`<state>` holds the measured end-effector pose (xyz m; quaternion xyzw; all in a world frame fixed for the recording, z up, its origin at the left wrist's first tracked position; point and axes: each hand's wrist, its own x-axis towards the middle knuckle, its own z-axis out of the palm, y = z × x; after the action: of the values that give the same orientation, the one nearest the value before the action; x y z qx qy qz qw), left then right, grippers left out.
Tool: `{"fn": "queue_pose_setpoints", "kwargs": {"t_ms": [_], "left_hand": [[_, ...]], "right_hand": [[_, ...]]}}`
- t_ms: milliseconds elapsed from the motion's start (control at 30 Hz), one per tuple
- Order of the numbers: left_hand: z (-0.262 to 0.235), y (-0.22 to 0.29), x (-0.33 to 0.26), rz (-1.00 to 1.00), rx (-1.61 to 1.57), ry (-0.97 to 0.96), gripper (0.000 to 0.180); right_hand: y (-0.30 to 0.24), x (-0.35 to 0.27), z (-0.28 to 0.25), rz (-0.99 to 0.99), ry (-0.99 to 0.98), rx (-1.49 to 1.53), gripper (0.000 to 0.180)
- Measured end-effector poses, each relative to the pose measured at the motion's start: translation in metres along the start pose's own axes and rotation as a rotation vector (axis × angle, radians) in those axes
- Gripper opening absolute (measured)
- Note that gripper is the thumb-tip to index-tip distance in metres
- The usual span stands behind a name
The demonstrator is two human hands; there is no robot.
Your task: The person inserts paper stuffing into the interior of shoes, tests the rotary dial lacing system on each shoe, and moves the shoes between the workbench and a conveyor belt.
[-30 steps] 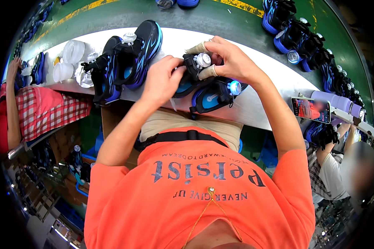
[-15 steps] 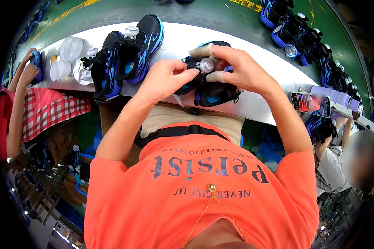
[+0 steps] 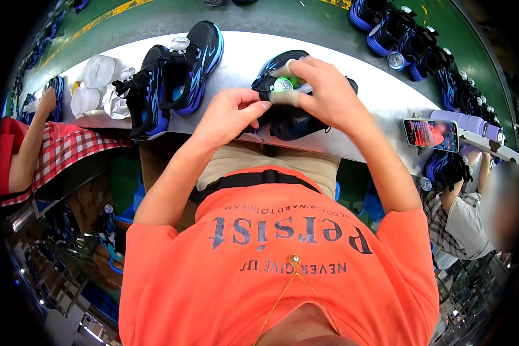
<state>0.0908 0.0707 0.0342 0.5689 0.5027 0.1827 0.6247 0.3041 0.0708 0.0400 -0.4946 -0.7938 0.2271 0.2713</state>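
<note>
In front of me a pair of black-and-blue sneakers lies on the pale metal table, a far shoe (image 3: 279,57) and a nearer shoe (image 3: 297,128). The far shoe bears a round clear dial (image 3: 282,85), showing green. My right hand (image 3: 327,95) closes over this dial, its thumb and forefinger, both in off-white finger covers, on either side of it. Close by on the left, my left hand (image 3: 228,115) pinches thumb and forefinger together beside the shoe opening. Whatever lies between those fingertips is too small to make out. Both hands hide parts of the shoes.
Another sneaker pair (image 3: 181,72) stands left on the table (image 3: 380,86), beside clear plastic tubs (image 3: 99,70) and crumpled white wrapping (image 3: 115,104). At right are a phone (image 3: 431,134) and a row of sneakers (image 3: 418,43). People work at both sides, a co-worker's hand (image 3: 47,101) at far left.
The dial has turned from clear to green. My right thumb and forefinger have shifted slightly left over it, and my left hand has lowered a little. The left co-worker's hands have moved.
</note>
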Motion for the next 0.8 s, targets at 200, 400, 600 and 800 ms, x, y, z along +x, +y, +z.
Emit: {"fn": "queue_pose_setpoints", "kwargs": {"t_ms": [200, 400, 600, 800], "left_hand": [[0.014, 0.004, -0.006, 0.063, 0.086, 0.071, 0.023], [0.029, -0.001, -0.027, 0.110, 0.282, 0.232, 0.026], [0.015, 0.011, -0.021, -0.033, 0.132, 0.094, 0.033], [-0.002, 0.049, -0.014, 0.438, 0.554, 0.283, 0.020]], "right_hand": [[-0.002, -0.003, 0.004, 0.055, 0.042, -0.131, 0.021], [-0.055, -0.068, -0.025, 0.146, 0.006, 0.086, 0.032], [-0.022, -0.093, 0.015, 0.194, -0.185, 0.203, 0.041], [-0.039, -0.064, -0.061, 0.240, 0.116, 0.187, 0.033]]}}
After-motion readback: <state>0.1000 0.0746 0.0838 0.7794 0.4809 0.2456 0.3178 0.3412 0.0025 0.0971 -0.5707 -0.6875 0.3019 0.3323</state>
